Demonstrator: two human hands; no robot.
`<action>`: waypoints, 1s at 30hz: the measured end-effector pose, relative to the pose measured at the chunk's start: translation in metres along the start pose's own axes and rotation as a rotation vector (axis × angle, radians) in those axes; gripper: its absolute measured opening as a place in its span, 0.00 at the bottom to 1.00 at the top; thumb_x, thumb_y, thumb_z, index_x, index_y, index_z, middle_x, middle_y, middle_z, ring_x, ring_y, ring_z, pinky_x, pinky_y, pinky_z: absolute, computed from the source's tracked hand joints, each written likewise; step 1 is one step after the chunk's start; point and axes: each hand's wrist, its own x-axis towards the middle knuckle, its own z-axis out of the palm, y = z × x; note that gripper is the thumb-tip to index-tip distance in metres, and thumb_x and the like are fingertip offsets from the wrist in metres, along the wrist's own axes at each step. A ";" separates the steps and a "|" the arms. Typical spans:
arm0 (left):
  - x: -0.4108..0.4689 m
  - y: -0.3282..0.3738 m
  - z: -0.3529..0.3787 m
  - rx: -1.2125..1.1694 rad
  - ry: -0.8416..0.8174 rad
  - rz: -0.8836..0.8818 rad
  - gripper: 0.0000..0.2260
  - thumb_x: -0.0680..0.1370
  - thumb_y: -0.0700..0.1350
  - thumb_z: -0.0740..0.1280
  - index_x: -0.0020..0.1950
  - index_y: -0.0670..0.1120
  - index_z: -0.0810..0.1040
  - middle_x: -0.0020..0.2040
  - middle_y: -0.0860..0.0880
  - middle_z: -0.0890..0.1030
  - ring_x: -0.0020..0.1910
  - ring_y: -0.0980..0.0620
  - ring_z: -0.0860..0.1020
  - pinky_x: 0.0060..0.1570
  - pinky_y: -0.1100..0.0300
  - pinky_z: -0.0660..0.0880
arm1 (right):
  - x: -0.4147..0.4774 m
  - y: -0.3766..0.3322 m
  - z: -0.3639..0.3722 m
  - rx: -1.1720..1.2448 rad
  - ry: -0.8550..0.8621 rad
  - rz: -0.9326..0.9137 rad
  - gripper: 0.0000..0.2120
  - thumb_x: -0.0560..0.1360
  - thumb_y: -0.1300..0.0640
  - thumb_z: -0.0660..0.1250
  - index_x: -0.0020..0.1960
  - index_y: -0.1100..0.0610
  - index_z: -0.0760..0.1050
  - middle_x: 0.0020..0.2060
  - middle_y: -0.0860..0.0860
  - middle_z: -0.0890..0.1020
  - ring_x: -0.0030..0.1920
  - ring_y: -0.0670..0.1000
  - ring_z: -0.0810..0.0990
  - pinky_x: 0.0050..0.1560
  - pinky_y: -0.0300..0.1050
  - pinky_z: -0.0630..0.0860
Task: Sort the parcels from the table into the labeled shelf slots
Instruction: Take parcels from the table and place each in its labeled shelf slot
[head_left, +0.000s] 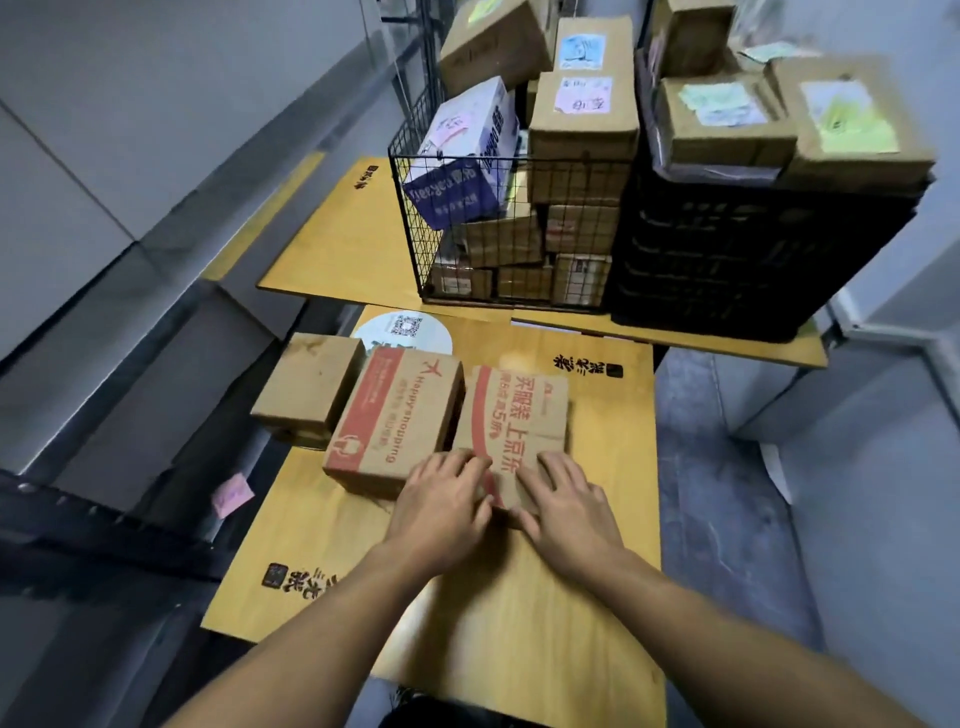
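A yellow wooden table (587, 597) carries a black crate (727, 260) and a wire basket (498, 239), both full of boxes. Near the front, the red-striped parcel (519, 410) lies beside a "Happy shopping" box (400, 415). The left hand (441, 509) and the right hand (566, 509) rest on the parcel's near end, fingers laid fairly straight and not clasped.

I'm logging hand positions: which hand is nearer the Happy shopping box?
Left. The left hand rests on the near-left corner of the red-striped box, right beside the Happy shopping box. The right hand rests on the same box's near-right part, farther away.
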 end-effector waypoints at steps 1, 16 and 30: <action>0.001 0.003 0.005 -0.012 0.004 0.009 0.21 0.78 0.59 0.57 0.70 0.56 0.65 0.68 0.54 0.70 0.66 0.51 0.67 0.68 0.54 0.62 | -0.004 0.005 0.001 0.012 0.005 0.007 0.26 0.80 0.37 0.53 0.76 0.42 0.58 0.77 0.49 0.57 0.78 0.52 0.50 0.71 0.56 0.63; -0.001 0.024 0.044 -0.518 -0.103 -0.225 0.25 0.79 0.53 0.65 0.74 0.56 0.63 0.74 0.51 0.63 0.73 0.51 0.61 0.73 0.52 0.61 | -0.035 0.030 0.005 0.669 0.094 0.382 0.24 0.80 0.48 0.64 0.75 0.46 0.65 0.62 0.50 0.69 0.66 0.52 0.70 0.62 0.38 0.67; 0.003 0.027 -0.036 -1.273 0.390 -0.257 0.21 0.74 0.52 0.67 0.67 0.63 0.70 0.63 0.60 0.76 0.63 0.59 0.75 0.62 0.49 0.74 | -0.017 0.019 -0.063 1.043 0.384 0.184 0.21 0.78 0.45 0.66 0.71 0.40 0.68 0.66 0.46 0.74 0.63 0.41 0.74 0.62 0.46 0.77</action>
